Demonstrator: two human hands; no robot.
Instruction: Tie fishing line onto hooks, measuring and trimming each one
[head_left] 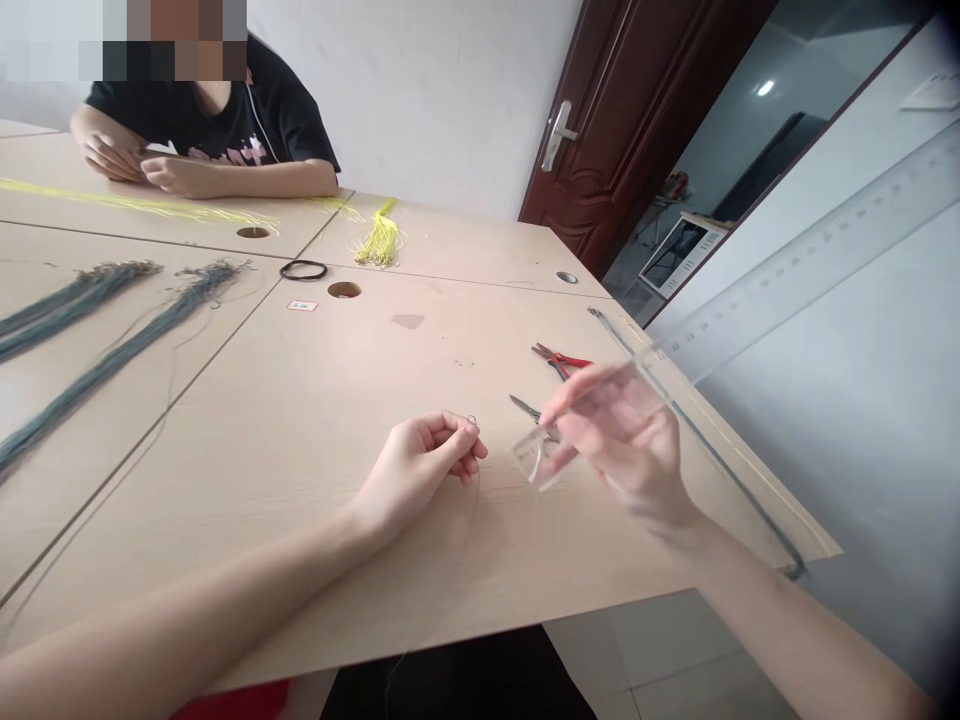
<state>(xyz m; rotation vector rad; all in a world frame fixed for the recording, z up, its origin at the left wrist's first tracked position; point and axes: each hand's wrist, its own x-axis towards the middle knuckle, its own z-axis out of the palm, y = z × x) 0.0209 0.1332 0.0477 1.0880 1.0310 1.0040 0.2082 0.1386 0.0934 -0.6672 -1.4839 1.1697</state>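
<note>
My left hand (435, 447) is closed in a pinch over the table, gripping a thin dark cord (477, 490). A small loop of it stands above the thumb, and the tail hangs toward the table's front edge. Raised to the right, my right hand (619, 435) holds a long clear ruler (750, 290) near its lower end; the ruler slants up to the right and is slightly blurred. Behind that hand lie red-handled pliers (559, 358) and scissors (525, 407), both partly hidden by the fingers.
Across the table (337, 380) sits a person (217, 130) with both hands together. Grey-green cord bundles (112, 370) lie at left, yellow cords (379, 240) farther back. A black ring (304, 270) lies by a round table hole (345, 290). Another cord strand (720, 455) runs along the right edge.
</note>
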